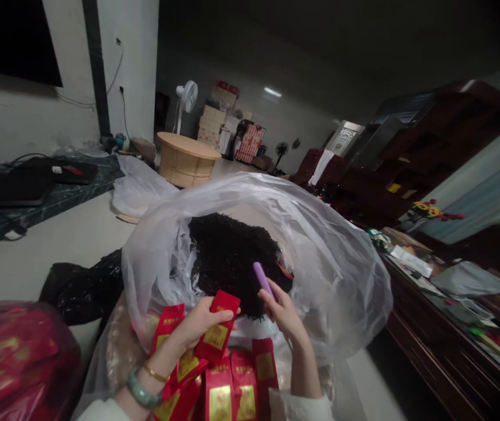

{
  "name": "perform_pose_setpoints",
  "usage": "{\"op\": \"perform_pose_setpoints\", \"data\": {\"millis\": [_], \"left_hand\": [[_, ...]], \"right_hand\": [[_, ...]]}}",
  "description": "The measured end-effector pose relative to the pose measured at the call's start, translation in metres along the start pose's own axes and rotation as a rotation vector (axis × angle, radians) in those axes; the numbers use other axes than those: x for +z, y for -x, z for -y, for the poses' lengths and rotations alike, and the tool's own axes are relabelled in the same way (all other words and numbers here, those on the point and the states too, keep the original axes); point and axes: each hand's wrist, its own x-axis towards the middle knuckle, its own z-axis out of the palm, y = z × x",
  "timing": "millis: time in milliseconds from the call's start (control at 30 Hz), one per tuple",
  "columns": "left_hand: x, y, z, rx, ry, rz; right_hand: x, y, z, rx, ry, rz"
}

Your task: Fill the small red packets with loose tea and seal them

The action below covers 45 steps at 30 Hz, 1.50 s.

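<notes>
My left hand [208,321] is closed on a red packet [218,327] with gold print, thumb across its front. In my right hand [282,310] is a purple stick-like tool [262,278]; its rounded end points up and away, and the rest is hidden in my fingers. Beyond both hands, a heap of dark, loose, tea-like strands [232,251] lies in a large clear plastic bag [320,251] with its mouth spread wide. Several more red packets [220,392] lie below my hands, close to me.
At the left are a bag of red packets [17,362] and a black plastic bag [83,286]. A round wooden table [188,153] and a white fan [187,96] stand farther back. A cluttered dark wooden table [434,333] runs along the right.
</notes>
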Motion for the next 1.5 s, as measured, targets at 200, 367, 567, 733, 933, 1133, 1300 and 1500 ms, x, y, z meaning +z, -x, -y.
{"op": "perform_pose_setpoints", "data": {"millis": [200,367,567,733,933,1133,1300,1500], "left_hand": [[-0.003,0.0,0.0,0.055,-0.083,-0.004],[-0.001,0.002,-0.001,0.045,-0.178,-0.032],[0.0,0.003,0.002,0.031,-0.265,-0.098],[-0.002,0.001,0.005,0.028,-0.264,-0.094],[0.001,0.006,0.002,-0.058,-0.133,0.011],[-0.001,0.008,0.002,-0.2,0.104,0.068],[0.001,0.009,-0.001,-0.232,0.143,0.04],[0.0,0.009,-0.001,-0.207,0.133,0.027]], "right_hand": [[0.006,0.022,0.051,-0.103,0.095,0.303],[0.008,0.02,0.06,-0.117,0.179,0.354],[0.012,0.021,0.064,-0.076,0.175,0.354],[0.015,0.021,0.063,-0.1,0.158,0.336],[0.016,0.02,0.06,-0.112,0.106,0.308],[0.018,0.019,0.063,-0.084,0.035,0.275],[0.019,0.019,0.064,-0.073,0.016,0.267],[0.021,0.018,0.058,-0.077,0.004,0.266]]}}
